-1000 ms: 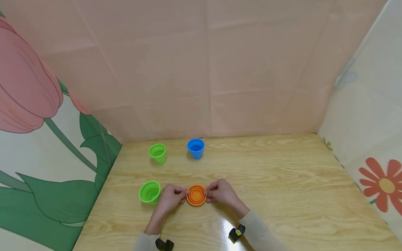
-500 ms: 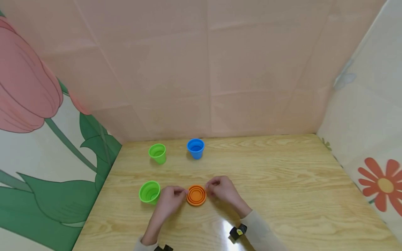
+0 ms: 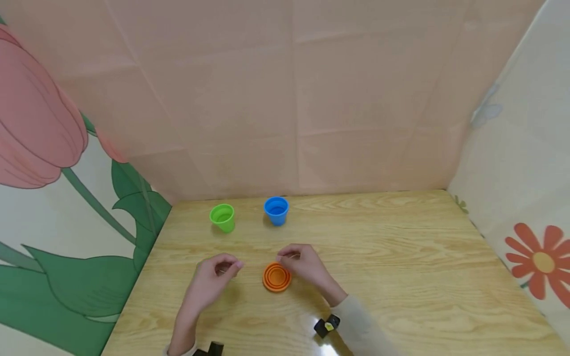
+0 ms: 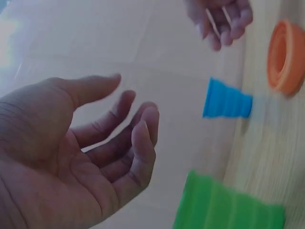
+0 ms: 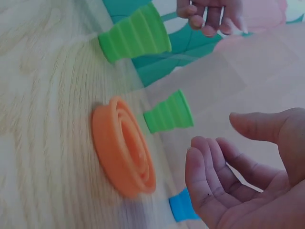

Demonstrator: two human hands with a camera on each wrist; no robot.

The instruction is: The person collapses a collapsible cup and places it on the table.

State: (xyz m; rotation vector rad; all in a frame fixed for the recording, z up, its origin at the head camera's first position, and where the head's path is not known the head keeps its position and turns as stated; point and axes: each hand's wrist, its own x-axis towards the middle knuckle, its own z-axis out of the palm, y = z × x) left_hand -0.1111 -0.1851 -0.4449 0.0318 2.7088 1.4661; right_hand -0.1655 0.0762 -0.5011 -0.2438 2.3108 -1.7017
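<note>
An orange collapsible cup (image 3: pixel 277 278), folded down into a flat ringed disc, lies on the wooden table. My right hand (image 3: pixel 307 267) hovers just above its far right side, fingers loosely curved around nothing. To its left my left hand (image 3: pixel 209 279) is raised off the table, thumb and fingers apart and holding nothing. In the head view this hand covers the nearer green cup. That cup (image 5: pixel 136 36) appears in the right wrist view, stretched to full height and standing upright.
Toward the back of the table (image 3: pixel 378 257) stand a second green cup (image 3: pixel 222 218) and a blue cup (image 3: pixel 276 211), both expanded and upright. A pink cloth (image 3: pixel 294 99) hangs behind the table, with flower-printed panels on both sides.
Both hands have let go of the orange cup's rim and lifted. The left hand has moved left over the nearer green cup; the right has risen slightly. The orange cup stays flat.
</note>
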